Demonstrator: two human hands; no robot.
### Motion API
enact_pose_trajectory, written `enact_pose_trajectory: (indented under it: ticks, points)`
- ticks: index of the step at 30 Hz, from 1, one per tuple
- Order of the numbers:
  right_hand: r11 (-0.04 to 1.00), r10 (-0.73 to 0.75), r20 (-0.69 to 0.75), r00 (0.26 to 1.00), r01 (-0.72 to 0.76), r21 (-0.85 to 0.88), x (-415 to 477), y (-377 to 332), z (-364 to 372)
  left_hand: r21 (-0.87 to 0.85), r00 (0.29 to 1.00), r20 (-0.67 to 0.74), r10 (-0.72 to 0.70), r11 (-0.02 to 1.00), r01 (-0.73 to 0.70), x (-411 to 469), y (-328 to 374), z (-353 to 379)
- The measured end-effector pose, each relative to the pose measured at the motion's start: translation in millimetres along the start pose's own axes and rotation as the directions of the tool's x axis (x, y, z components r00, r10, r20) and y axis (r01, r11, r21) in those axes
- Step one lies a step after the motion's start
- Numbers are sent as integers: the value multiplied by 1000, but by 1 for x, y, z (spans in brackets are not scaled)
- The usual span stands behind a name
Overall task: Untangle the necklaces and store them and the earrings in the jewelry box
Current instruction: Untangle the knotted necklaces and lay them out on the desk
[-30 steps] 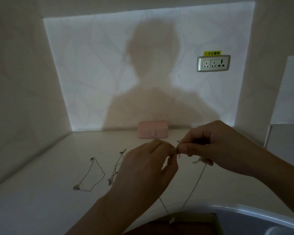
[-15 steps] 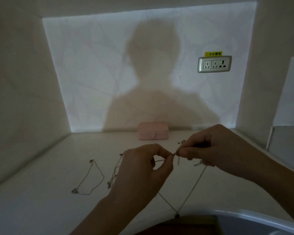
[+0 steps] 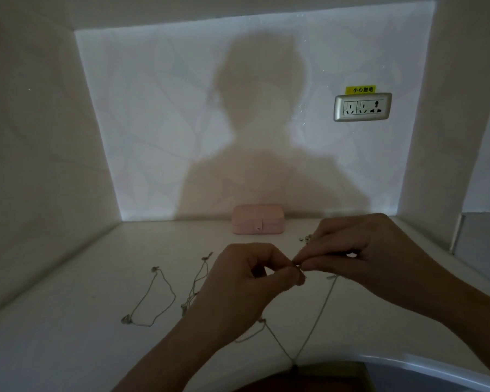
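The left hand (image 3: 246,281) had drawn closer to the right hand (image 3: 351,256) at mid-frame, both grips pinching the dangling necklace (image 3: 320,315).

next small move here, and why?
Left hand and right hand each pinch an end of the necklace, hands meeting, loop hanging below. Probably finish working that join first; the jewelry box is closed, so storing must wait.

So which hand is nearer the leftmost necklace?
Left. The left hand is right of the leftmost necklace; the right hand is farther right. Both pinch another necklace.
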State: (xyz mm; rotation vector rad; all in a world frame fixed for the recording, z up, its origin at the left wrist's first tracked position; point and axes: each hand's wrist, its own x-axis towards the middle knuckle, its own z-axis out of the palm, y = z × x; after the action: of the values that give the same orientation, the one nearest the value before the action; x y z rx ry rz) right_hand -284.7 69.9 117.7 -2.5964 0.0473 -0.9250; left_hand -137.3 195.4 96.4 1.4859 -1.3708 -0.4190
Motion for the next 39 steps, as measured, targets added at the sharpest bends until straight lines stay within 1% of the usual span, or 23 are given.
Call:
enact_pose_trajectory:
  ticks: [2,4,5,7,12,14,18,20,22,24,25,28,29,31,33,35,37,39]
  points:
    - [1000,-3,-23,1000,4,24,-1,-1,-1,-121,997,72,-30,992,39,2,1,-2]
    - [997,9,-43,999,-6,73,-1,0,-1,-223,992,113,-62,971,87,3,3,-4]
    - [997,4,-50,999,0,73,-2,-1,-2,-261,989,130,-64,960,97,3,2,-3]
    - [999,-31,-66,997,32,2,-2,-2,-2,-309,987,149,-51,946,95,4,2,-2]
    - [952,-168,-61,984,146,-268,-4,-5,-2,-328,994,99,-54,941,84,7,-3,2]
    - [933,-196,-34,980,176,-314,-5,-5,-3,-359,991,113,-66,928,103,8,-5,2]
    - [906,-228,29,973,222,-360,-6,-3,-7,-369,984,150,-94,918,144,9,-8,5]
    - [866,-250,62,966,252,-431,-6,-3,-6,-378,983,146,-107,913,156,10,-10,6]
    - [791,-273,96,957,280,-544,-6,-2,-3,-356,982,144,-126,919,171,11,-12,7]
    - [725,-302,154,941,331,-604,-7,2,0,-327,979,137,-150,926,187,12,-13,8]
    - [710,-308,167,937,343,-615,-8,4,2,-319,978,128,-163,927,196,13,-13,8]
    - [733,-283,167,945,325,-598,-8,4,3,-304,978,98,-184,930,206,14,-13,9]
    - [751,-287,142,947,315,-580,-8,5,2,-298,979,90,-181,934,200,14,-13,9]
    - [847,-228,85,970,240,-475,-8,4,-1,-256,985,70,-160,951,173,13,-11,10]
    - [907,-169,39,985,171,-386,-8,5,-6,-187,992,29,-121,974,125,10,-8,12]
    - [939,-99,42,994,107,-327,-8,6,-9,-111,997,-48,-65,992,59,7,-7,15]
    - [962,7,71,997,12,-271,-7,5,-13,-12,991,-132,1,1000,-3,4,-8,18]
    - [971,123,119,985,-95,-218,-6,5,-14,74,981,-189,54,996,-41,2,-10,23]
